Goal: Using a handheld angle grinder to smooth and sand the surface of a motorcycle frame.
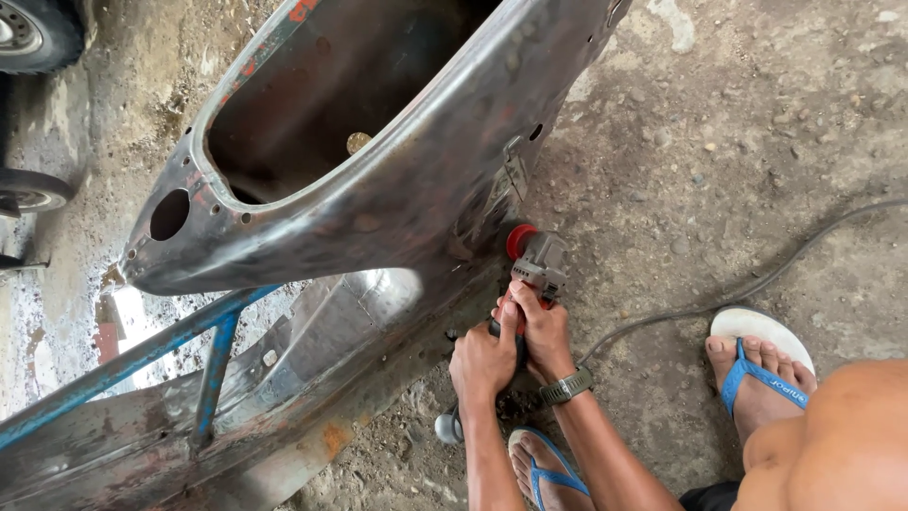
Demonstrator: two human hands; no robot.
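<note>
I am holding an angle grinder [541, 257] with a grey head and a red disc guard [518, 238], pressed against the lower edge of a bare, stripped metal scooter body [397, 180]. My right hand [544, 326], with a watch on its wrist, grips the grinder body just behind the head. Beside it, my left hand [482, 360] is closed on the grinder's handle, whose grey end [449, 428] sticks out below my fist. Both hands hide most of the tool's body.
A blue tube frame [213, 364] supports the body at lower left. The grinder's cable [757, 284] trails right across the rough concrete floor. My feet in blue sandals [757, 364] [544, 468] rest close by. Two tyres [33, 33] [28, 189] stand at the far left.
</note>
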